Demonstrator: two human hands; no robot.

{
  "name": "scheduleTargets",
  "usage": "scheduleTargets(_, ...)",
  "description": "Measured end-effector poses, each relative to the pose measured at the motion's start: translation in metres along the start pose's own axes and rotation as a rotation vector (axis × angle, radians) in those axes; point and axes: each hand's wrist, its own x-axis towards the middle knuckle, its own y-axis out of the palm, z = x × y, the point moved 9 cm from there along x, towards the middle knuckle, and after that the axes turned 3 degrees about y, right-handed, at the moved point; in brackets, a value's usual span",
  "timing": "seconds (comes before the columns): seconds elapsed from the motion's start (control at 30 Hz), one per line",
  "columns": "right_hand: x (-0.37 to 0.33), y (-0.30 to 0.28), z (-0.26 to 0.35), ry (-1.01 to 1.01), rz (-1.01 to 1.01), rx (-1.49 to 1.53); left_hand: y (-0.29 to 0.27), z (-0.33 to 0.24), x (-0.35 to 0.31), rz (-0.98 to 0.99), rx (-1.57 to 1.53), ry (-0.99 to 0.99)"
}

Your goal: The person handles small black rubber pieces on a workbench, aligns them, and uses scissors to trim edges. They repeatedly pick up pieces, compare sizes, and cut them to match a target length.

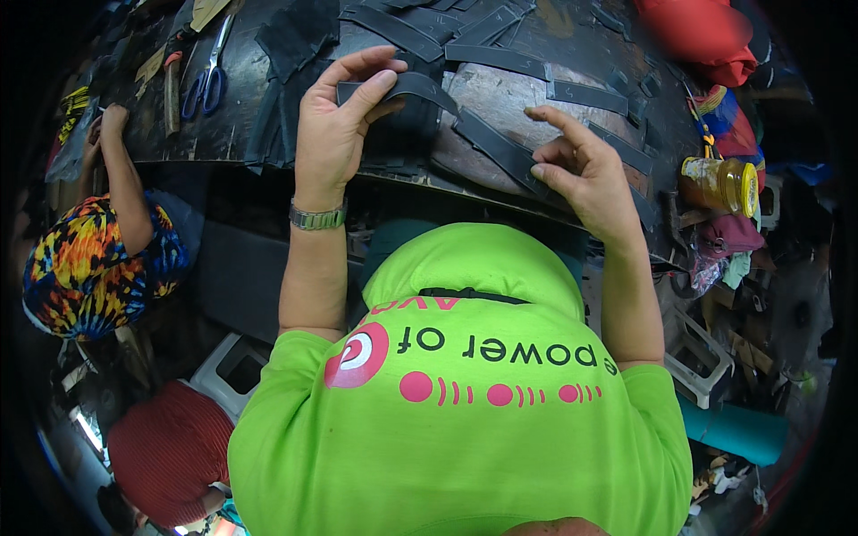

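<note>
A curved black strip [418, 87], leather-like, is pinched between the thumb and fingers of my left hand [332, 125]. It bows upward above the bench, and its right end comes down near another black strip [500, 147]. That second strip lies slantwise on a worn, brownish rounded slab [496, 98]. My right hand [585, 165] hovers at the slab's right side with its index finger stretched away from the thumb. The thumb tip is near the low end of the slanted strip; whether they touch is unclear. More black strips [585, 96] line the slab's far and right edges.
The dark bench [241, 134] carries blue-handled scissors [207, 87], a hammer-like tool [172, 94] and stacked black pieces [290, 67]. At right are a jar [719, 186] of amber contents and a red bundle [706, 40]. A person in tie-dye [103, 259] works at left; another in dark red [170, 451] is behind.
</note>
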Motion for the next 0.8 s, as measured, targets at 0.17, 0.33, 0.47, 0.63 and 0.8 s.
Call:
scheduleTargets(0.17, -0.011, 0.002, 0.01, -0.059, -0.077, -0.304, 0.013, -0.01, 0.004, 0.093, -0.031, 0.023)
scheduleTargets(0.33, -0.021, -0.006, 0.033, -0.292, -0.259, -0.509, 0.055, -0.006, 0.018, 0.242, 0.145, 0.097)
scheduleTargets(0.47, -0.032, -0.037, 0.021, -0.217, -0.389, -0.386, 0.088, 0.012, 0.03, 0.313, 0.534, 0.214)
scheduleTargets(0.63, -0.046, -0.087, 0.01, -0.194, -0.593, -0.486, 0.104, 0.022, 0.025, 0.326, 0.917, 0.276)
scheduleTargets(0.8, -0.051, -0.124, 0.0, -0.173, -0.682, -0.617, 0.108, 0.016, 0.026, 0.398, 0.943, 0.223)
